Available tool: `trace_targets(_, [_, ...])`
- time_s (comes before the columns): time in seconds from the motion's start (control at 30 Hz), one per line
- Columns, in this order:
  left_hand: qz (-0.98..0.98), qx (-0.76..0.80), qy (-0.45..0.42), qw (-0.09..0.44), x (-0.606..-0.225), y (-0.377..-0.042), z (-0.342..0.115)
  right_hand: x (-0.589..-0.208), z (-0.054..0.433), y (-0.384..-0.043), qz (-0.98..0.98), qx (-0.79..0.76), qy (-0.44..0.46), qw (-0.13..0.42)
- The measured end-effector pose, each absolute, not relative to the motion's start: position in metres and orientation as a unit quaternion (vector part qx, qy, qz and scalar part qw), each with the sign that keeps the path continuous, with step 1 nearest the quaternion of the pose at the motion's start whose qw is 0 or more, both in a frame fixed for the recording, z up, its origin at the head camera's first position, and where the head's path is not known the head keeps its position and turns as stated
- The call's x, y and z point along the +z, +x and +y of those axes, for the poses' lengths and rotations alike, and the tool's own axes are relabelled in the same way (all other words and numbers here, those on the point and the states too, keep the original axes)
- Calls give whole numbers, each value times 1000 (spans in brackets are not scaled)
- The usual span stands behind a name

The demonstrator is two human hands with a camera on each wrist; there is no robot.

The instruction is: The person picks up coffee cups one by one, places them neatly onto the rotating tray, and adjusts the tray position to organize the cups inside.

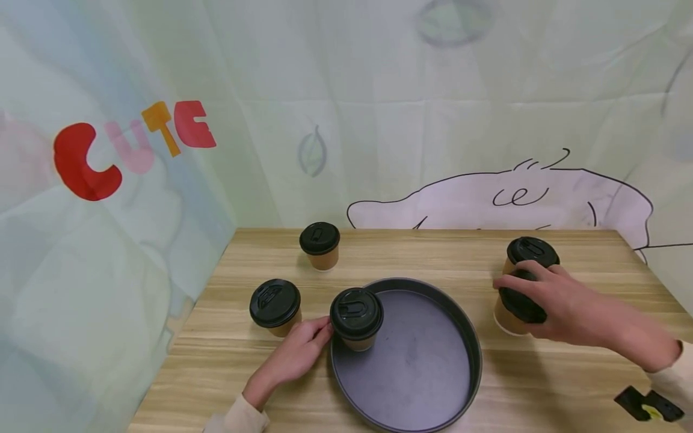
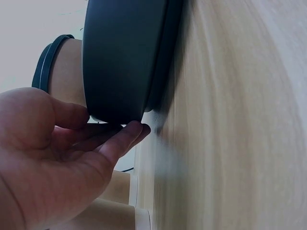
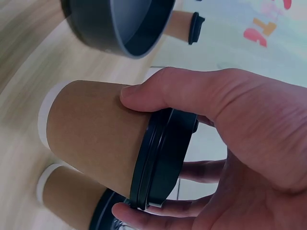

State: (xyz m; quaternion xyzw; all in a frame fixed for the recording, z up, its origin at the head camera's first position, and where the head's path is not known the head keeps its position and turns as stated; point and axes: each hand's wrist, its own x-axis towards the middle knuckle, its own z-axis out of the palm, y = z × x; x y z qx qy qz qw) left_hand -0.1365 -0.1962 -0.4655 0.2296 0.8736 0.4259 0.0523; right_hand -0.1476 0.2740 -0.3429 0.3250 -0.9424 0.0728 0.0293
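A round dark baking pan (image 1: 417, 361) lies on the wooden table, with one lidded paper coffee cup (image 1: 354, 322) standing inside at its left. My left hand (image 1: 300, 355) grips the pan's left edge; in the left wrist view the thumb (image 2: 72, 115) is at the rim and the fingertips (image 2: 136, 128) meet the lower side wall. On the right, my right hand (image 1: 563, 300) grips another brown coffee cup (image 3: 91, 129) around its black lid (image 3: 163, 158), thumb on the cup's side. Close behind that one stands a further cup (image 1: 533, 249), partly covered by the hand.
Two more lidded coffee cups stand on the left: one (image 1: 276, 307) beside my left hand, another (image 1: 320, 245) near the table's back edge. A printed cloth (image 1: 379, 150) hangs behind the wooden table (image 1: 411, 255) and along its left side.
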Motion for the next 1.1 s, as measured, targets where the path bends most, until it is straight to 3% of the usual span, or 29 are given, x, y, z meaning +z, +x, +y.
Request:
trace_targets(0.1, [878,411,242,38,-476,-140,-200,-337,266,-146,-940,74,333,32])
trace_targets(0.33, [871,438,213,67,-444,-126,-190,-325,249,-144,-935,70,346,27])
trace_targets(0.53, [883,416,209,57,-441,-124,-188,-317,231,-141,-930,64,361,11])
trace_targets(0.83, [881,429,180,85,-434,-123,-183,-314,200,-134,-914,63,401,12])
trace_targets(1.1, [876,429,212,61,-495,-148,-205,-306,175,-130,-910,54,411,-30])
